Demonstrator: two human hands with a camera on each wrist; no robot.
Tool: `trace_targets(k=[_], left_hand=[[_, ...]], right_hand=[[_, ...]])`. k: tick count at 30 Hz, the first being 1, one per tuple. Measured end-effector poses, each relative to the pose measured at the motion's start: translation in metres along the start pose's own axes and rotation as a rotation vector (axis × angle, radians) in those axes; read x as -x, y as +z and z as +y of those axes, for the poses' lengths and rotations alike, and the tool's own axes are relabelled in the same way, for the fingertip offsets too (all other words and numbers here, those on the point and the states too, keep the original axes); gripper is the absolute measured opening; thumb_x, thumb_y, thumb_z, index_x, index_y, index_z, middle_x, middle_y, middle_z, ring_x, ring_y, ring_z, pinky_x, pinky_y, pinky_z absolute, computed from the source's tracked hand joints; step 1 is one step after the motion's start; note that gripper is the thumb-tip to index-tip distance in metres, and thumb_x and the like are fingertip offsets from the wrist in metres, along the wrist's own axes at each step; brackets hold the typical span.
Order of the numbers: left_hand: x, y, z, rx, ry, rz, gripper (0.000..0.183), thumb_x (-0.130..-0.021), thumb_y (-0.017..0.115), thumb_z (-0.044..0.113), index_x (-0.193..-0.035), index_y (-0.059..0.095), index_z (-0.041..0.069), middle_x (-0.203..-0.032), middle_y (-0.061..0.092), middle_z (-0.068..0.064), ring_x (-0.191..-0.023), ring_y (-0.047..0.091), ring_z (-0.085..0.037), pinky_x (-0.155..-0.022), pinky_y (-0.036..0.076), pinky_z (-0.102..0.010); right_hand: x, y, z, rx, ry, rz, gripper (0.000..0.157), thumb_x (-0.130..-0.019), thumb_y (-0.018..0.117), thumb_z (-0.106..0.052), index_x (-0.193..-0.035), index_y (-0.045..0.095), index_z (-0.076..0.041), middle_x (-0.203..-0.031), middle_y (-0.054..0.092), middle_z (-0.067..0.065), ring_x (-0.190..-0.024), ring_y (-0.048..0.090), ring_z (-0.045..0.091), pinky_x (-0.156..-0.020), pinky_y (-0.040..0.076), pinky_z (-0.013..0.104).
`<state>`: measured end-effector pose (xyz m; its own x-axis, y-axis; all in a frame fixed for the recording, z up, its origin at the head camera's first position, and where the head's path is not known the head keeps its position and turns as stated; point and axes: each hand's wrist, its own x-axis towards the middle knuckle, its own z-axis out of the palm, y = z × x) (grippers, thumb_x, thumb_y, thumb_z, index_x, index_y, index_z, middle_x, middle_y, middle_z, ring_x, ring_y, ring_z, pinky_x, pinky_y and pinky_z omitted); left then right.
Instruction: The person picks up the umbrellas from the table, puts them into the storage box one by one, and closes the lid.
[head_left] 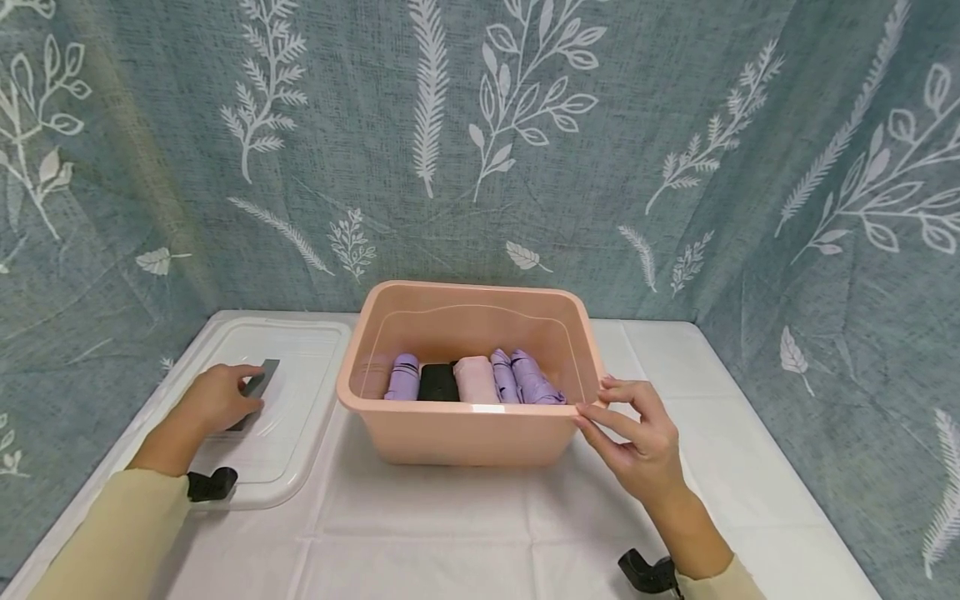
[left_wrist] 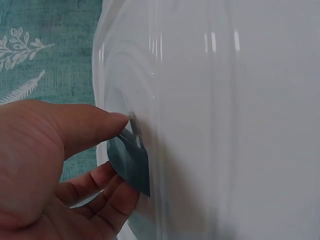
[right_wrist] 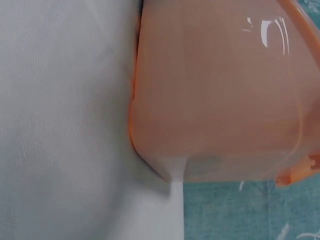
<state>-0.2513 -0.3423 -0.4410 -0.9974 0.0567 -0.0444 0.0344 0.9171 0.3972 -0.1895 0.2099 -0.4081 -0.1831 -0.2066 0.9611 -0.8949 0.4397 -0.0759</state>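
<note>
A peach plastic storage bin stands on the table, its top uncovered. Inside it sit a lilac roll, a black bundle, a pale pink bundle and more folded lilac bundles. My right hand holds the bin's front right rim corner with its fingertips; the right wrist view shows the bin's outer wall but not the hand. Left of the bin lies a translucent white lid. Over it, my left hand pinches a flat dark grey strip between thumb and fingers.
A white cloth covers the table. Behind and on both sides hangs a blue-green curtain with white leaf prints, close to the bin's back and the lid's left edge. Black wrist mounts sit on both forearms.
</note>
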Motion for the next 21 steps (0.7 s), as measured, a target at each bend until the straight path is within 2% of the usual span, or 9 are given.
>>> trace_targets(k=[5,11,21], left_hand=[[-0.0005,-0.0011,0.0022,-0.001,-0.005,-0.024,0.059,-0.087,0.071,0.008,-0.137,0.051,-0.016,-0.091,0.062,-0.023,-0.075,0.054,-0.026,-0.063,0.047,-0.035],[0.0000,-0.0037,0.0061,0.000,-0.018,-0.059,0.060,-0.087,0.069,0.005,-0.139,0.049,-0.016,-0.091,0.064,-0.023,-0.075,0.055,-0.026,-0.062,0.047,-0.034],[-0.0017,-0.0064,0.0083,-0.016,-0.024,-0.096,0.060,-0.087,0.066,0.004,-0.141,0.048,-0.015,-0.082,0.066,-0.018,-0.068,0.051,-0.022,-0.062,0.043,-0.032]], right_hand=[[-0.0013,-0.0021,0.0007,0.048,-0.032,-0.027,0.029,-0.095,0.075,-0.028,-0.083,0.081,-0.003,-0.086,0.063,0.020,-0.092,0.064,0.039,-0.106,0.053,0.029],[-0.0017,-0.0047,0.0026,0.073,-0.058,-0.067,0.028,-0.097,0.073,-0.029,-0.084,0.081,-0.005,-0.086,0.063,0.018,-0.089,0.061,0.039,-0.108,0.052,0.029],[-0.0035,-0.0060,0.0047,0.075,-0.084,-0.073,0.028,-0.097,0.073,-0.028,-0.084,0.082,-0.005,-0.082,0.062,0.016,-0.086,0.063,0.041,-0.105,0.053,0.028]])
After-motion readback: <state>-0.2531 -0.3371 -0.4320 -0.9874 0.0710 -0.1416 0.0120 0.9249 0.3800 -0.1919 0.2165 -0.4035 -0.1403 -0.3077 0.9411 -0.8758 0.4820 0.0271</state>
